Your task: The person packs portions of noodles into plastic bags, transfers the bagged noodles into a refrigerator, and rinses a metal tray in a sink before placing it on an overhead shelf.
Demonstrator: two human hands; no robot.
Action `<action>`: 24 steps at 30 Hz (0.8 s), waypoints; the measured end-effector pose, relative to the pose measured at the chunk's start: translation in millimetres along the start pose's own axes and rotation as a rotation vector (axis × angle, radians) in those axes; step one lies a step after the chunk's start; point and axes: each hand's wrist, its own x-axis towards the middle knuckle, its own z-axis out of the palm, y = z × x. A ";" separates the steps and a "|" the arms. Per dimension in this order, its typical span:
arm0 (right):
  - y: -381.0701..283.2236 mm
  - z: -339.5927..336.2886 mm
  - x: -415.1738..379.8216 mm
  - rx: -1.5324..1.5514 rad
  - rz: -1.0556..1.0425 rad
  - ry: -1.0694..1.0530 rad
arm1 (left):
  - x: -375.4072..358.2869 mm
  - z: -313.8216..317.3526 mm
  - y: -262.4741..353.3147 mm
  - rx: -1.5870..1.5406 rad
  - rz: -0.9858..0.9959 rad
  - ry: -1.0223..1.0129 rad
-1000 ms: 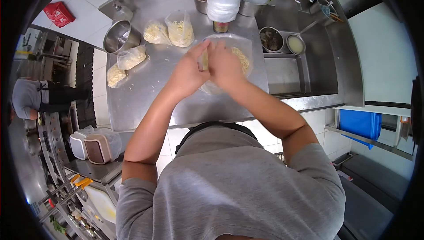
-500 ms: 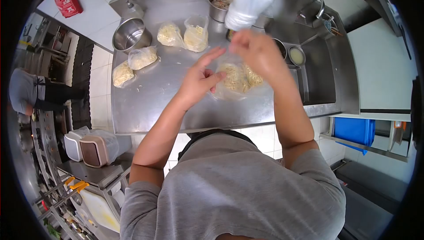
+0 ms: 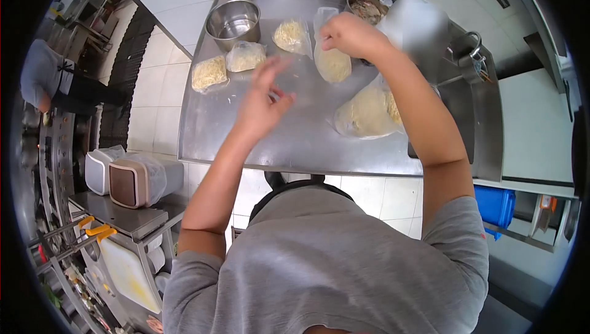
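Clear bag — beneath right fingers; left fingers apart

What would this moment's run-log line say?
Left hand: open above grey metal counter | right hand: curled at tall translucent plastic bag of pale food | grip: unclear

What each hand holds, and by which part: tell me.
The right hand appears to pinch a filled plastic bag by its upper part, though the exact grip is hidden. The left hand holds nothing.
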 end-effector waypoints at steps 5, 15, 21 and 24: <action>-60.3 18.2 -46.7 0.007 -0.116 0.043 | 14.8 -16.5 8.2 0.168 0.180 -0.265; -116.7 118.1 -125.9 0.197 0.021 -0.004 | -40.1 -28.4 -62.1 0.979 0.375 -0.484; -122.7 149.2 -162.4 0.586 0.217 0.345 | -49.4 -48.9 -65.1 0.594 0.462 -0.550; -101.2 211.0 -153.8 0.687 0.262 0.407 | -52.9 -44.0 -86.3 0.393 0.449 -0.508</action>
